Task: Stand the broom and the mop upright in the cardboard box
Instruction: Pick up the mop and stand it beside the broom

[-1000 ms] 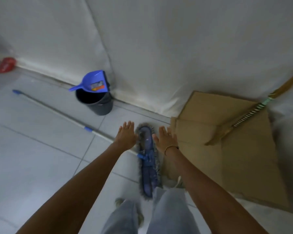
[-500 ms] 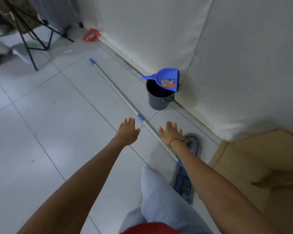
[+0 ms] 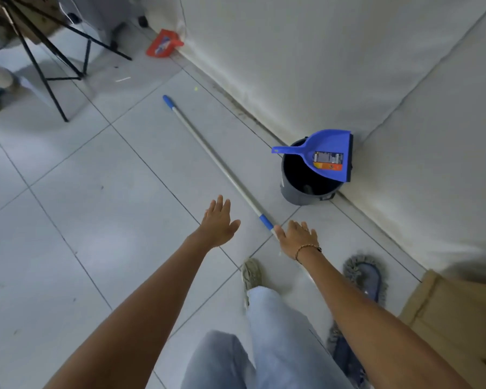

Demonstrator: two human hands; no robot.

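The mop lies flat on the tiled floor, its silver handle (image 3: 216, 161) with blue ends running from the upper left down to my hands. Its blue-grey fringed head (image 3: 364, 279) lies at the lower right, partly behind my right forearm. The cardboard box (image 3: 458, 324) shows at the bottom right corner. The broom is out of view, apart from a brown tip at the right edge. My left hand (image 3: 218, 223) hovers open, left of the handle. My right hand (image 3: 298, 237) is open, fingers spread, right over the handle near its lower blue collar.
A dark bucket (image 3: 306, 189) with a blue dustpan (image 3: 324, 154) resting on its rim stands against the white cloth-covered wall. A red packet (image 3: 163, 43) lies by the wall further back. Black stand legs (image 3: 48, 71) are at the upper left. My shoe (image 3: 251, 275) is on the floor.
My view has swung left, away from the box and along the mop handle. Both open hands have moved from the mop head toward the handle. The broom has gone out of view.
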